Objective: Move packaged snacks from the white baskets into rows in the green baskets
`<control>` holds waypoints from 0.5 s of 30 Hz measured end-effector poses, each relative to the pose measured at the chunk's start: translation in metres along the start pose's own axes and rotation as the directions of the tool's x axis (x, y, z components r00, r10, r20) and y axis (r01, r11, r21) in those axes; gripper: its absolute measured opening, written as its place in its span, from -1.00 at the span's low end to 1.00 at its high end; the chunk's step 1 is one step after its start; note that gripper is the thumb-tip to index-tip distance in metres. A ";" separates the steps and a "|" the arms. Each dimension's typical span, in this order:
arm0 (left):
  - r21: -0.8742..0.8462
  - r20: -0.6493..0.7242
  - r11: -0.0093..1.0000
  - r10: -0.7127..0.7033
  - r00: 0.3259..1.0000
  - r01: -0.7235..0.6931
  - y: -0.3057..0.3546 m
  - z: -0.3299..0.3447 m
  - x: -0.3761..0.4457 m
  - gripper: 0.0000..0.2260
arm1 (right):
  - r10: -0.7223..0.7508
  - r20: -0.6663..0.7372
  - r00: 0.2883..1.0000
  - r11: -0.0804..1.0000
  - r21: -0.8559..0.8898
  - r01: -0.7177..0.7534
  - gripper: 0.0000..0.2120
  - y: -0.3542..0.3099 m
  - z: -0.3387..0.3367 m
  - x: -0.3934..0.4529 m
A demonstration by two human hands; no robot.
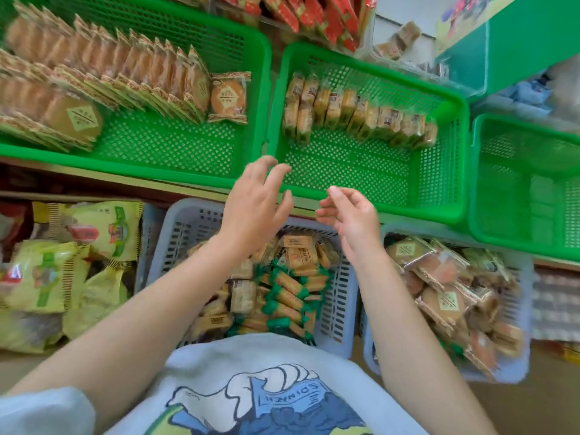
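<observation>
My left hand (255,202) and my right hand (348,213) hover empty, fingers loosely spread, above the near rim of the middle green basket (439,211). That basket holds one row of small packaged snacks (357,113) along its far side. Below my hands a white basket (337,309) is full of small green-ended snack packs (288,293). A second white basket (514,368) at the right holds round cakes in clear wrappers (445,296). The left green basket (157,171) carries rows of round wrapped cakes (110,76).
An empty green basket (530,189) stands at the far right. Yellow snack bags (62,268) are piled at the lower left. Red packets (314,14) and a clear tub (398,42) sit behind the green baskets. A green shelf panel (518,45) rises at the upper right.
</observation>
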State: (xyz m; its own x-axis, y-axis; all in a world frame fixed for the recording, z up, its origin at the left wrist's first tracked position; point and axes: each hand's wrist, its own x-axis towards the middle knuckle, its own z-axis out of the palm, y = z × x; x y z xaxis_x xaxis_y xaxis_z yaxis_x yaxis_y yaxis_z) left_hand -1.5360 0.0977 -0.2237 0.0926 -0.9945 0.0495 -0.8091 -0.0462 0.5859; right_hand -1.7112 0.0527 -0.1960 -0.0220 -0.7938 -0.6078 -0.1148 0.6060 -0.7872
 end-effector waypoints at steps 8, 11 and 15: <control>-0.069 0.618 0.775 -0.461 0.637 0.628 -0.025 0.030 -0.109 -0.75 | 0.403 -0.186 0.896 0.856 -0.269 -0.441 -0.55 0.127 -0.020 0.000; -0.098 0.615 0.747 -0.473 0.630 0.657 -0.029 0.028 -0.118 -0.79 | 0.489 -0.144 0.860 0.820 -0.261 -0.510 -0.25 0.132 0.001 0.012; -0.151 0.588 0.714 -0.492 0.642 0.684 -0.031 0.024 -0.118 -0.78 | 0.536 -0.208 0.818 0.810 -0.143 -0.568 -0.08 0.137 0.024 0.036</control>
State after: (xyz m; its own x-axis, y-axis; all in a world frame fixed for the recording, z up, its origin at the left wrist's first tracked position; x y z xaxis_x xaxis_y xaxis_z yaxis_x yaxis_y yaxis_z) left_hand -1.5358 0.2140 -0.2676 0.1161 -0.6716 -0.7318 -0.4263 -0.6991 0.5740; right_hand -1.7044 0.1081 -0.3286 -0.2860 -0.3350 -0.8977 -0.2229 0.9345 -0.2777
